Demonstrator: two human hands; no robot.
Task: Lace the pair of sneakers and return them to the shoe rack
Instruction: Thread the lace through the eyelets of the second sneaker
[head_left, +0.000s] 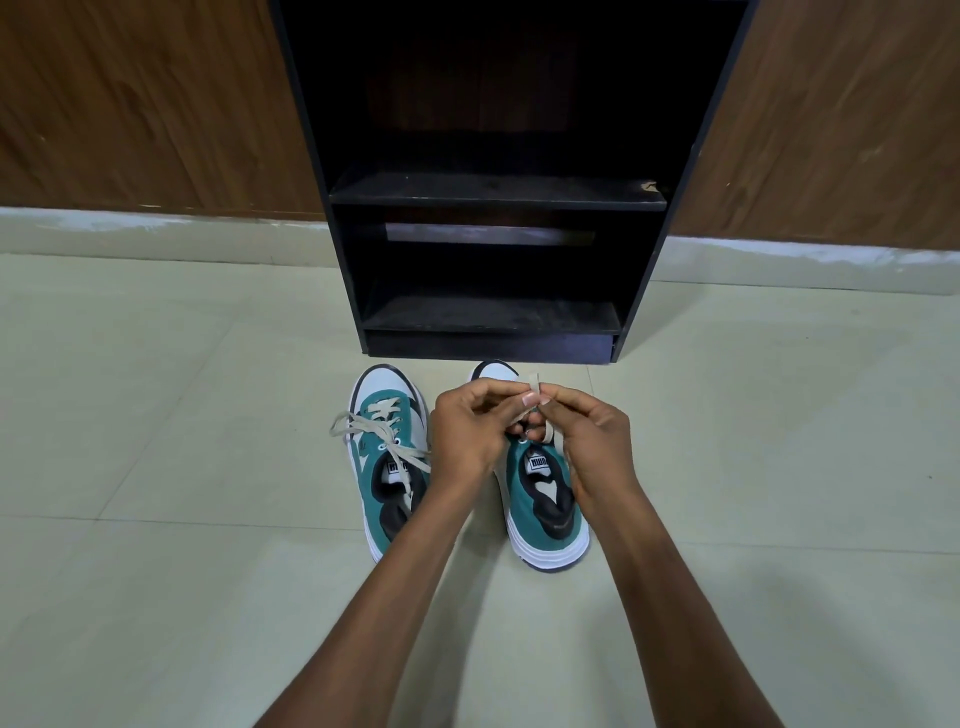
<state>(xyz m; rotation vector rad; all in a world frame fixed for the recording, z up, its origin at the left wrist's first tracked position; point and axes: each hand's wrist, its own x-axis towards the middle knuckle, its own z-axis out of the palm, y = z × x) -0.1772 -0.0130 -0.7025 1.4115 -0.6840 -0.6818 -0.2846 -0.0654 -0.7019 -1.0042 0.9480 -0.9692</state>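
Person, two bare forearms entering from lower frame; left hand (470, 426), right hand (592, 436); no sleeves, short nails.

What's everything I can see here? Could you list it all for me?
Teal and white sneaker on the left: one, on the floor before the rack, its beige lace threaded and lying loose.
Teal and white sneaker on the right: one, beside the first, partly under the hands.
Beige flat lace of the right sneaker: one, pinched between both hands.
Black wooden shoe rack: one, against the wall, shelves open.
Brown wood-panelled wall: behind the rack.
Pale tiled floor: underneath everything.
Left hand: pinches the lace.
Right hand: pinches the lace.
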